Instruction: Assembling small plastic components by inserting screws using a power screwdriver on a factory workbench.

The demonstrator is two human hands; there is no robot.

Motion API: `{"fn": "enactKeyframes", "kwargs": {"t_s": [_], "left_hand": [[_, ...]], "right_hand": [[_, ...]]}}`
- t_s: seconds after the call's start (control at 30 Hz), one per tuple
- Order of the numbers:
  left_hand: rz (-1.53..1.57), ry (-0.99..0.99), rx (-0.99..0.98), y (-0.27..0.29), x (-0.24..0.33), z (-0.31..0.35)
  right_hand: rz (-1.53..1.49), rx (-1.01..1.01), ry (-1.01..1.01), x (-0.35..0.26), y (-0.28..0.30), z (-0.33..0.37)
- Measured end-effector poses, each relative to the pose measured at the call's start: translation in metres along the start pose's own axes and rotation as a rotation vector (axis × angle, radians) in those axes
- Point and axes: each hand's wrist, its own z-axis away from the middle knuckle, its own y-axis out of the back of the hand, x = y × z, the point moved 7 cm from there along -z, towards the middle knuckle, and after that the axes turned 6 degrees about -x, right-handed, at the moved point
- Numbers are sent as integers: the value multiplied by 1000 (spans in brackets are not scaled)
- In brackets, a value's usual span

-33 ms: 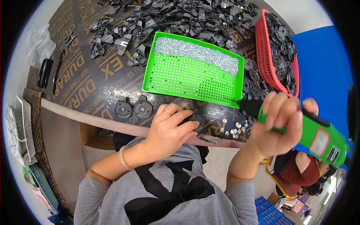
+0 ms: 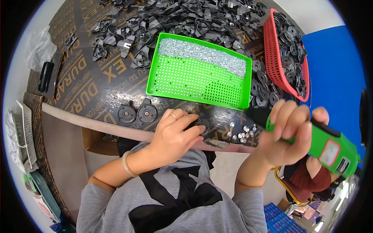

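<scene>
My left hand [image 2: 175, 130] rests at the near edge of the table, its fingers curled down on a black round plastic part [image 2: 204, 127] that they partly cover. In my right hand [image 2: 289, 128], the fingers are wrapped round a green electric screwdriver [image 2: 335, 149]. Its black nose [image 2: 257, 115] points left, beside the near right corner of a green perforated tray [image 2: 151, 92]. Silver screws [image 2: 202, 55] lie heaped along that tray's far side. Two black round-ended parts [image 2: 147, 113] sit side by side left of my left hand. Several small metal pieces [image 2: 243, 134] lie below the screwdriver's nose.
Many black angular plastic parts [image 2: 186, 21] cover the table's far side. A red basket [image 2: 274, 54] of black discs [image 2: 289, 58] stands at the far right, with loose discs [image 2: 262, 87] beside it. A clear plastic bag [image 2: 39, 48] lies far left. Another person [image 2: 311, 174] sits lower right.
The screwdriver's tip, seen over the tray's near right corner before, is no longer plainly visible there. My right hand has shifted very slightly; the left hand keeps its place on the part.
</scene>
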Motion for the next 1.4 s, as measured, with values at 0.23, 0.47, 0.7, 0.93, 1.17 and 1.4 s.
{"fn": "enactKeyframes", "kwargs": {"t_s": [0.23,0.47,0.7,0.93,1.17,1.4], "left_hand": [[121,-3,-121,-4,-5,0],[204,45,-45,2,-7,1],[567,254,-12,-10,-16,-2],[593,361,-42,-13,-22,-6],[562,388,-79,-16,-21,-6],[578,396,-72,-14,-23,-7]], "right_hand": [[-37,90,-246,-5,-6,52],[-41,-26,-127,-8,-13,55],[-53,-85,-78,-20,-16,48],[-37,-28,-142,-9,-16,52],[20,23,-194,7,-9,60],[-68,19,-217,9,-8,62]]}}
